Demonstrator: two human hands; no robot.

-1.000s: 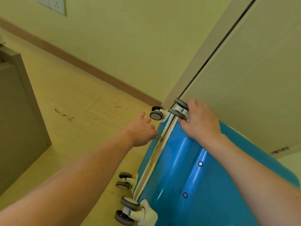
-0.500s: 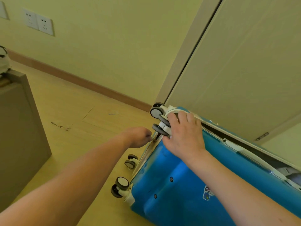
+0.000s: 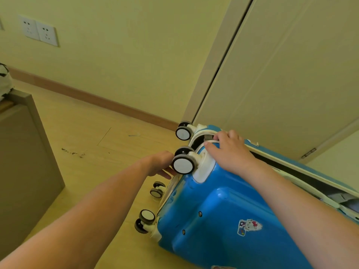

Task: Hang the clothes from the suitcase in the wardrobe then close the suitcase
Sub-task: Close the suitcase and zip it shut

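The blue suitcase [image 3: 223, 220] lies on its side on the floor [image 3: 77, 136] in the lower right of the frame, its long axis running from the wheeled end near the centre down toward the lower right corner, with the wardrobe door [image 3: 281, 74] just behind it at upper right. The right hand [image 3: 231, 150] sits on the upper shell at the wheeled corner, fingers curled over the cream rim of that half, thumb pressed against the white wheel mount, so it grips the edge of the lid. The left hand [image 3: 161, 165] is at the seam just left of the large near wheel [image 3: 183, 165], partly hidden behind it; its fingers look loosely extended toward the gap, and whether they pinch a zipper pull cannot be told. The two halves are apart: a dark gap opens along the upper right edge, widest toward the right border, where grey fabric [image 3: 343, 199] shows inside. The right hand is the nearer one to the lid edge and seems placed to swing that half on a hinge line along the case's length. Judging by the gap, the case is being opened or shut; which cannot be told here. A tan cabinet [image 3: 25, 162] stands at the left edge, well apart.
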